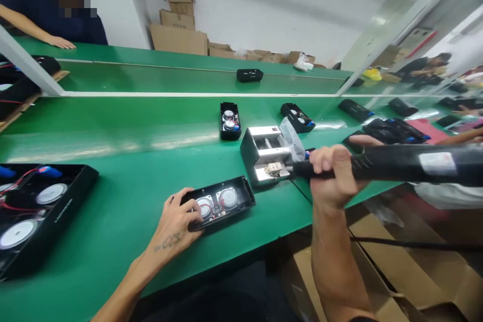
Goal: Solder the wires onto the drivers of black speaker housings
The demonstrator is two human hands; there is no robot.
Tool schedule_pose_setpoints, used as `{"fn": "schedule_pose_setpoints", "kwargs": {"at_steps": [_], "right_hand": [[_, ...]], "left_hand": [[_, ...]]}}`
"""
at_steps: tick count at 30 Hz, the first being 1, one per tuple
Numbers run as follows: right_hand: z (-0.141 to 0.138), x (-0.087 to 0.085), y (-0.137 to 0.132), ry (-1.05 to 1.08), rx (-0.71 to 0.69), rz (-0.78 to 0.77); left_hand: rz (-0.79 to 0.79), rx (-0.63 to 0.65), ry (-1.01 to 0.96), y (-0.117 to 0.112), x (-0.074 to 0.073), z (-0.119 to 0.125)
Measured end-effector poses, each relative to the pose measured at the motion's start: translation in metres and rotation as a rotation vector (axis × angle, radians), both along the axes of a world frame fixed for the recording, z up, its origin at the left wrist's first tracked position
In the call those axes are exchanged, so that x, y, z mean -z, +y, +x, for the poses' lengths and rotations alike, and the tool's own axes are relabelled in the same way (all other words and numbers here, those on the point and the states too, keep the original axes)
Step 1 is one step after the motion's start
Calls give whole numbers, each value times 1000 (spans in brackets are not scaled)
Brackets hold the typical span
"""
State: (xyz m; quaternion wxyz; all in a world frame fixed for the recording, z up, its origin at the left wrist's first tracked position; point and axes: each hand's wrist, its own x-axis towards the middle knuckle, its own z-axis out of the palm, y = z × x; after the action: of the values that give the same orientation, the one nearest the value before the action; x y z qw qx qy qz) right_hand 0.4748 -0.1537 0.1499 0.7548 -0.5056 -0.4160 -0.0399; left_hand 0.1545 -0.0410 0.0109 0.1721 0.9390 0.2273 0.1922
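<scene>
My left hand (179, 219) grips the left end of a black speaker housing (244, 201) lying on the green bench, its open side up. Two round silver drivers with red wires show inside it. In my right hand (334, 176) is a black electric screwdriver (396, 163) with a white label, held level. Its tip points left and reaches the front of a metal screw feeder (249, 161); whether a screw sits on the tip is too small to tell. A clear plastic bag (292, 138) rests against the feeder's right side.
Other speaker housings stand on the bench: one behind (230, 133), one behind the feeder (298, 118), and a larger one (70, 214) at left. A white rail (196, 94) crosses the bench. A co-worker's hand (60, 43) rests at far left. Cardboard boxes (407, 256) sit below right.
</scene>
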Motion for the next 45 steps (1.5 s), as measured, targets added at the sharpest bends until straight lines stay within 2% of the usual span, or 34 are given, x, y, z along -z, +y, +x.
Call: {"fn": "schedule_pose_setpoints", "kwargs": {"at_steps": [2, 5, 7, 10, 14, 17, 23, 28, 31, 35, 39, 40, 42, 45], "right_hand": [[-20, 6, -13, 103, -122, -138], [-45, 29, -19, 250, -348, -602], [-57, 49, -17, 320, -462, -773], [-72, 72, -16, 376, -553, -858], [-85, 86, -14, 407, -525, -980], [-85, 85, -6, 412, -526, -1068], [-77, 71, 4, 297, -697, -1224], [-80, 65, 2, 326, -703, -1262], [-81, 71, 0, 357, -691, -1263], [-80, 83, -2, 436, -741, -1209], [-75, 79, -7, 465, -762, -1184], [-72, 74, -9, 477, -767, -1141], [-65, 62, -16, 504, -722, -953], [-50, 48, -26, 494, -502, -518]], "left_hand": [[-9, -9, 8, -1, -2, 1], [-21, -9, 22, -1, -4, 2], [-28, -8, 26, -1, -6, 2], [-46, -7, 16, 0, -8, 1], [-66, -3, 7, 1, -11, 2], [-62, -10, 5, 1, -12, 3], [-58, -17, -18, -2, -11, 4], [-38, -20, -17, -5, -8, 3], [-27, -9, -5, -6, -8, 2], [10, 15, 4, -7, -8, 0], [58, 27, -10, -9, -8, -2], [64, 29, -13, -9, -7, -3], [70, 33, -20, -10, -7, -4], [81, 32, -34, -11, -6, -4]]}}
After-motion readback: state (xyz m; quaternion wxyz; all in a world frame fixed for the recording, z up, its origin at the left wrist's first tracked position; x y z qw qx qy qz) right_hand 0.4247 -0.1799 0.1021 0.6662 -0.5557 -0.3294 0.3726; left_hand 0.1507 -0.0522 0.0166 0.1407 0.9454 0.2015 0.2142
